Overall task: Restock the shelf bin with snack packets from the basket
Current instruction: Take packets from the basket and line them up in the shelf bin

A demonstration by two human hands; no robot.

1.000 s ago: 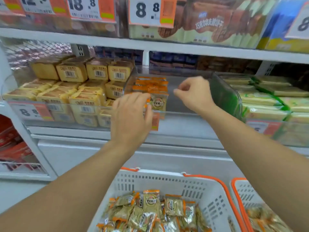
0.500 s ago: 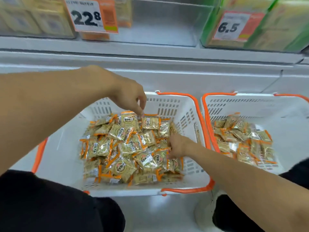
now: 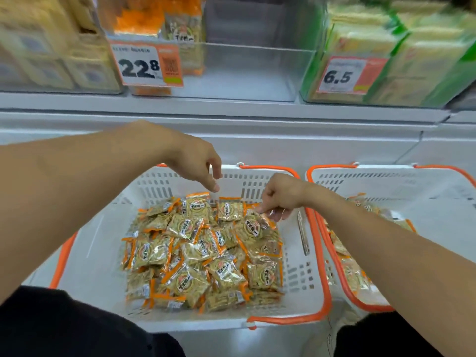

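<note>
Right hand grip pinches a snack packet.

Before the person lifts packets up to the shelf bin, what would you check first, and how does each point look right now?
1. Right hand has a packet: ok, its fingers pinch the top edge of one snack packet.
2. Left hand has a packet: not ok, it hangs above the pile with fingers loosely curled, holding nothing.
3. Basket has stock: ok, many packets lie in it.
4. Shelf bin has room: ok, only a few packets stand at its left end.
5. Right bin: ok, it sits behind the price tag reading 22.8.
6. Pinched packet free of its neighbours: cannot tell.
</note>
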